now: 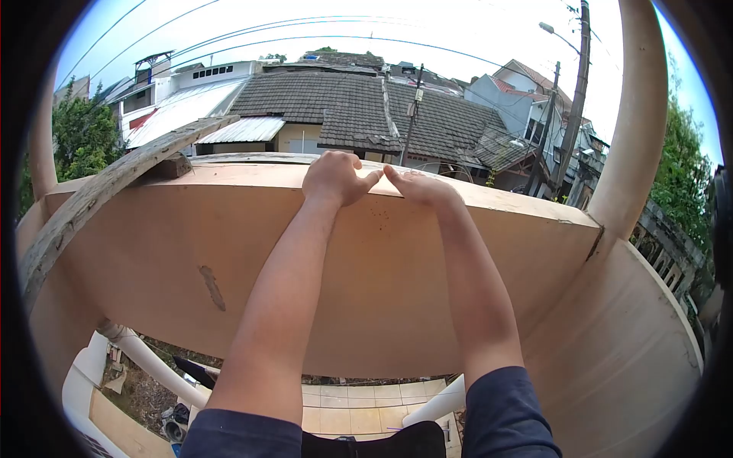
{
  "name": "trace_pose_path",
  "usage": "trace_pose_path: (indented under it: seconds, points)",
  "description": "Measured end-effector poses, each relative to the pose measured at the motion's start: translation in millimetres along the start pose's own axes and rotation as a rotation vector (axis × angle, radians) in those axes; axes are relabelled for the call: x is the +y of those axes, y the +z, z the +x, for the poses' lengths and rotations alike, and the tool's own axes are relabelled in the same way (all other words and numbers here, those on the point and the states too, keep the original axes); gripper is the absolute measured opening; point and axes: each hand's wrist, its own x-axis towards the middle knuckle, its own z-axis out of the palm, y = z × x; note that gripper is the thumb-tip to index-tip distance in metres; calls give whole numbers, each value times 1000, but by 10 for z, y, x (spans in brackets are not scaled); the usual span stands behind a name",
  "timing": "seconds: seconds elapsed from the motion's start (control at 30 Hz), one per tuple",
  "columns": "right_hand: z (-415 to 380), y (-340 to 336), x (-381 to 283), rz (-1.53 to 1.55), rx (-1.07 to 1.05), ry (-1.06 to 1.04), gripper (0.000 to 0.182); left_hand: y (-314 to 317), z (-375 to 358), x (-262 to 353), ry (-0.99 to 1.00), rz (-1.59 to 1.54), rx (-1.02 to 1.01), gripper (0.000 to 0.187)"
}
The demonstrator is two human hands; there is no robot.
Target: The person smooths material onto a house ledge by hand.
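My left hand [331,179] is on the top of a peach-painted parapet wall [382,282], its fingers curled forward and its thumb pointing right. What lies under those fingers, if anything, is hidden. Close beside it, my right hand [422,187] lies over the same ledge, fairly flat, with its thumb towards the left thumb. The two thumbs nearly meet. A pale strip [263,159] runs along the far edge of the wall top, behind the hands. Both forearms reach up across the wall's near face.
A weathered wooden plank [114,187] slants over the wall at left, beside a small wooden block [174,166]. A round column [632,122] rises at right. Below are a tiled floor [351,397] and a white pipe [156,362]. Tiled roofs [298,95] and a utility pole [573,99] stand beyond.
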Motion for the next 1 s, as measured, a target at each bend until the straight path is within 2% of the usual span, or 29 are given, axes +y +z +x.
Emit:
trace_pose_path:
  seconds: [0.1, 0.13, 0.23, 0.33, 0.37, 0.4, 0.43, 0.47, 0.5, 0.53, 0.57, 0.6, 0.67, 0.7, 0.77, 0.83, 0.87, 0.9, 0.93, 0.97, 1.0]
  points:
    - [-33, 72, -49, -31, 73, 54, 112, 27, 29, 46, 33, -4, 9, 59]
    - [-261, -54, -144, -46, 29, 54, 112, 33, 29, 54, 31, -11, 2, 59]
    - [-334, 23, -105, -106, 97, 33, 105, 94, 78, -67, 27, -11, 33, 58]
    - [-374, 46, -90, -123, 139, 27, 103, -57, 33, 12, -53, -5, -74, 61]
    - [-270, 75, -13, -101, 154, -9, 103, -108, 24, 40, -71, 22, -111, 62]
    - [182, 199, 279, -30, 132, -99, 103, -170, 12, 78, -109, 36, -159, 63]
    - [187, 148, 308, -31, 107, -152, 98, -174, -9, 77, -89, 63, -143, 63]
    - [33, -77, -21, 88, -11, 140, 92, -158, -9, 46, -105, 58, -137, 63]
    - [-23, -129, -52, 137, -27, 116, 90, -121, 6, 47, -98, 46, -134, 62]
    - [218, -87, 94, 71, -56, 125, 95, -112, 7, 50, -86, 27, -134, 62]
    - [105, -137, -9, 43, -68, 185, 101, -112, 12, 28, -71, -1, -123, 61]
    - [292, -33, 66, -15, -14, 202, 104, -81, 16, 14, -63, 3, -104, 61]
    - [321, 63, 181, 7, 22, 124, 107, -2, 45, -21, -53, -9, -55, 61]
    - [177, 19, 107, -7, 12, 152, 110, 22, 56, -32, -50, -14, -27, 62]
    - [174, 47, 162, -60, 11, 108, 114, -43, 55, -8, -63, -26, -82, 62]
    - [-138, -85, 86, -155, -10, 21, 110, -33, 50, -26, -36, -23, -59, 62]
    - [-287, -164, 42, -145, -33, 50, 106, -104, 38, -7, -53, -15, -78, 63]
    - [-111, -108, 274, -36, -44, -41, 102, -142, 11, 22, -76, -10, -107, 63]
    - [-177, -125, 389, -161, -57, -260, 102, -133, 4, 11, -62, 12, -104, 64]
    - [-149, -173, 268, 137, -88, -22, 103, -135, -13, 15, -60, 9, -83, 64]
    - [-131, -187, 198, 174, -98, -12, 105, -149, -16, -5, -69, 11, -95, 64]
